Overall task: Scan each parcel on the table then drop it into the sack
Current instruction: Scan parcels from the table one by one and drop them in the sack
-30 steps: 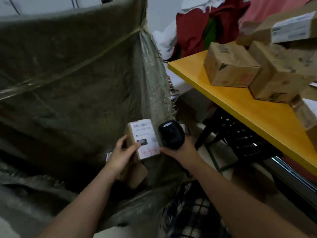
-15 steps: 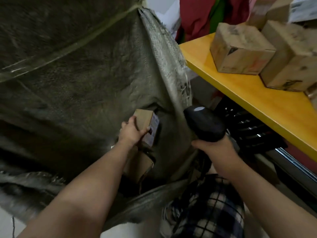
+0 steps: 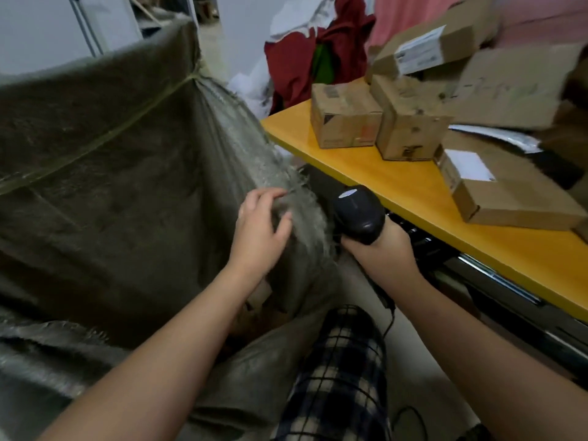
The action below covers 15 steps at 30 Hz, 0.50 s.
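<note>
I can't read the blurred parcel labels, and my left arm hides most of the sack's inside.

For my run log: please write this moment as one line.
left hand: empty, at sack rim | right hand: grips scanner | parcels: several on table | next parcel: not yet picked

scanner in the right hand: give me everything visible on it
The scanner is a black handheld unit, matte plastic by its look, with a rounded head bearing a small pale oval mark on top. The head tilts up and away from the camera; its scan window is out of view. The right hand grips the handle, mostly hiding it. A dark cable trails down below the hand. It is held in the air beside the sack, at its frayed edge, just below the yellow table.
</note>
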Each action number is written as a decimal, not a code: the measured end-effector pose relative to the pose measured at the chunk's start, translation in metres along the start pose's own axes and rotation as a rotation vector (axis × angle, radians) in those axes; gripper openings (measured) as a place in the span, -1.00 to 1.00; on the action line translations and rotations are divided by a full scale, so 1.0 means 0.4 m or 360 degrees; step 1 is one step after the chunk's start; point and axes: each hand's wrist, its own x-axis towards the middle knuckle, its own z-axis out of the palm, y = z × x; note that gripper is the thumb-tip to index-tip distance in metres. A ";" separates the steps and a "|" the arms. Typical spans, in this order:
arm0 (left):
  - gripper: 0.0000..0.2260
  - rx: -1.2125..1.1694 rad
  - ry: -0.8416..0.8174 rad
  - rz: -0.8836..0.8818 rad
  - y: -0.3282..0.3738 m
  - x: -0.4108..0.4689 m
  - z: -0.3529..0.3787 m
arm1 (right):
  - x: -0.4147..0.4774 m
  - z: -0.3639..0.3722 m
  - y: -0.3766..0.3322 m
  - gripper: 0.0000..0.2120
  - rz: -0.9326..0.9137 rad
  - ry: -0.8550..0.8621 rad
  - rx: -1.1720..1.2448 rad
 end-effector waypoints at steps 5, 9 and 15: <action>-0.65 0.0062 -0.0120 0.0285 0.146 0.049 0.048 | -0.013 -0.133 -0.030 -0.71 -0.0153 0.0255 0.0005; -0.54 0.0411 -0.0181 0.0337 0.208 0.188 0.090 | 0.047 -0.201 -0.080 -0.73 -0.0137 0.0332 0.0093; -0.33 0.0952 -0.0356 0.0409 0.196 0.391 0.135 | 0.120 -0.189 -0.087 -0.53 -0.0093 0.0371 0.0196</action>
